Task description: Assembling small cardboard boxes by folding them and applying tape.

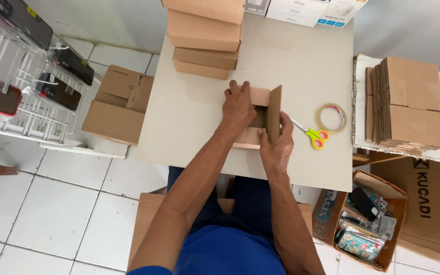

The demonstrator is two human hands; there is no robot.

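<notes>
A small brown cardboard box (260, 97) lies on the white table (301, 66), its flaps partly raised. My left hand (239, 108) presses flat on the box's left side, fingers spread over a flap. The box's upright right flap (275, 113) is gripped by my right hand (277, 148) from the near side. Both forearms reach in from the bottom of the view.
Yellow-handled scissors (311, 135) and a roll of clear tape (331, 117) lie right of the box. Closed cardboard boxes (204, 33) are stacked at the table's far edge. Flat cartons (411, 104) are piled at right, an open box (120, 104) sits on the floor at left.
</notes>
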